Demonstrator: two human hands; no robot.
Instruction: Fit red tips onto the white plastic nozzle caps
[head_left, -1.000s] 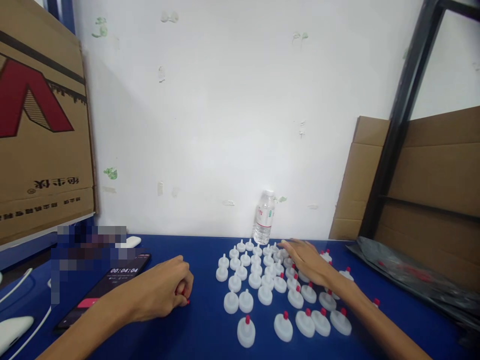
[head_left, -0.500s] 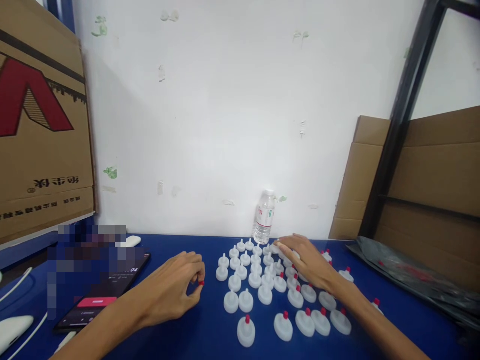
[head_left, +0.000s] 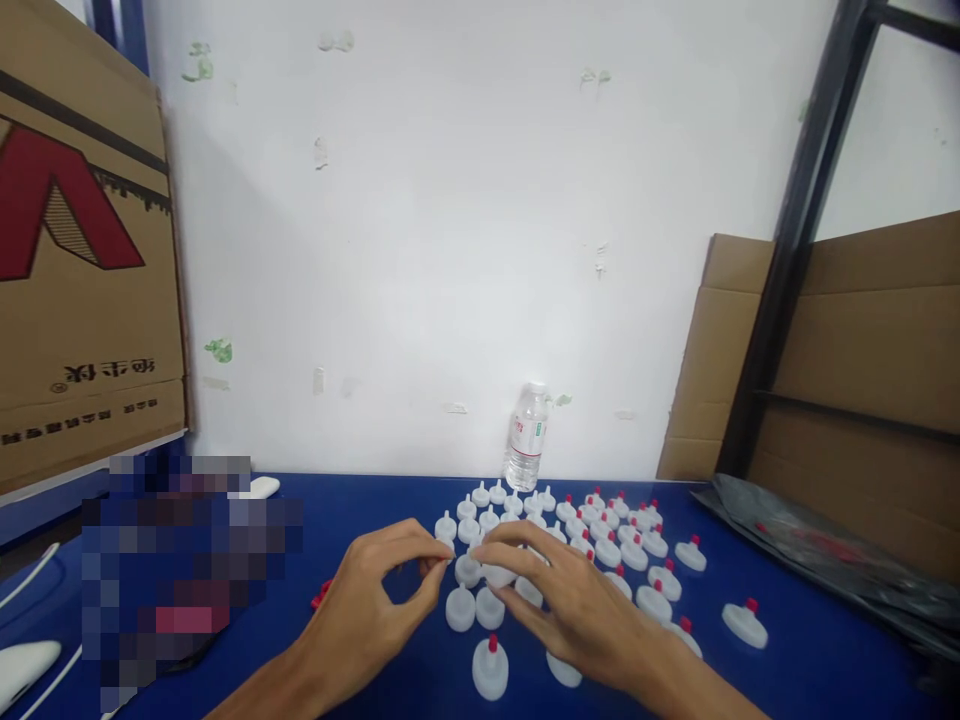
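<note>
My left hand (head_left: 390, 590) is pinched at the thumb and fingertips; a small red tip cap showed there in the earlier frame, and the fingertips now hide it. Facing it, my right hand (head_left: 559, 600) has its fingers closed around a white plastic nozzle cap (head_left: 498, 575), partly hidden by the fingers. The two sets of fingertips are close together. Around and under the hands stand several white nozzle caps with bare tips (head_left: 460, 607). A nozzle cap with a red tip (head_left: 490, 670) sits in front, and others with red tips (head_left: 745, 623) spread to the right.
Loose red tip caps (head_left: 321, 595) lie behind my left wrist. A water bottle (head_left: 527, 437) stands against the wall. A large carton (head_left: 90, 300) is at the left, near white cables and a blurred patch. A grey plastic bag (head_left: 832, 550) lies at the right edge.
My right hand has come back from the far nozzle caps to the middle, now holding one. My left hand has moved right to meet it, uncovering the red caps behind.
</note>
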